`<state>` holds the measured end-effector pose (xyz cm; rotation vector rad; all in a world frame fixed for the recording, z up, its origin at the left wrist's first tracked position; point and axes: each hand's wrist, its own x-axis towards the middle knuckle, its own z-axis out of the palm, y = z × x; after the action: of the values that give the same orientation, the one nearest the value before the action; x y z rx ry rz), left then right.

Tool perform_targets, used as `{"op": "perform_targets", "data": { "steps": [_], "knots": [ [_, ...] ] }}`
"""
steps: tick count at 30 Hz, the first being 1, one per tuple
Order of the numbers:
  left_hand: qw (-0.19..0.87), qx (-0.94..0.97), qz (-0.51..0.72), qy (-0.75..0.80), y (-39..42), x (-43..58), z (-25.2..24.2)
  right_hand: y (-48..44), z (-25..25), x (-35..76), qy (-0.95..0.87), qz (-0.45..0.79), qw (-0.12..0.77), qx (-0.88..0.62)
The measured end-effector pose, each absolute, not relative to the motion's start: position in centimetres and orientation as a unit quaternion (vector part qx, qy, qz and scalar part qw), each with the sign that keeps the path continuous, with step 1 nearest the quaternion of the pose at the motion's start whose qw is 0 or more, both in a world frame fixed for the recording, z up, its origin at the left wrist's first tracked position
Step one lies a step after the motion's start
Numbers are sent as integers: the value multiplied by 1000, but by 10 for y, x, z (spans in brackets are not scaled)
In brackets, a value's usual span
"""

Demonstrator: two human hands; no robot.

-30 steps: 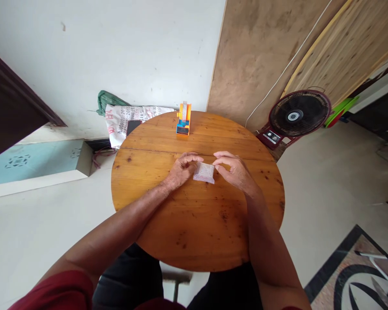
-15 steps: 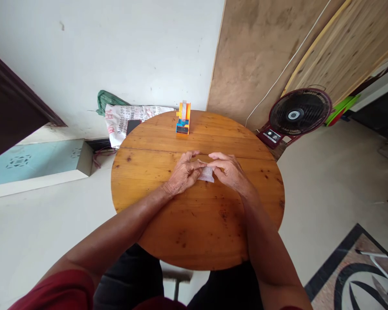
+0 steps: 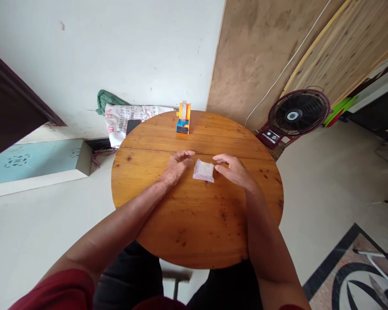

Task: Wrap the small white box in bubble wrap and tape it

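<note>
A small, squarish packet wrapped in translucent whitish plastic (image 3: 204,170) lies on the round wooden table (image 3: 194,219). My left hand (image 3: 177,166) is just left of it, fingers apart, with a narrow gap between them. On the other side, my right hand (image 3: 232,169) is open too, its thumb tip close to the packet's right edge; whether it touches I cannot tell. Neither hand holds anything. What is inside the wrapping cannot be made out clearly.
An orange and blue tape dispenser (image 3: 183,118) stands at the table's far edge. Behind the table's left side is a printed white sack (image 3: 116,125). A dark red fan (image 3: 292,115) stands beyond the right edge, and a white wall (image 3: 132,47) rises behind.
Both hands have moved apart, left and right, off the packet. It now lies fully visible on the table, where the fingers covered much of it before.
</note>
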<state>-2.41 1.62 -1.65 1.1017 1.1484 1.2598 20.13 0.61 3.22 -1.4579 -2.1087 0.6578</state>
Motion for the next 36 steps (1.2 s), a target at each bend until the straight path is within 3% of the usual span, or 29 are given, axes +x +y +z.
{"op": "perform_targets", "data": {
  "steps": [5,16,36],
  "knots": [
    [498,545,504,448,10,-23,-16,-3,36,198,-776,313,225,-499],
    [576,574,449,370,6,-17,-22,-3,31,180,-821,277,169,-470],
    [469,655,471,360,6,-22,-16,-3,34,184,-810,259,167,-499]
  ]
}}
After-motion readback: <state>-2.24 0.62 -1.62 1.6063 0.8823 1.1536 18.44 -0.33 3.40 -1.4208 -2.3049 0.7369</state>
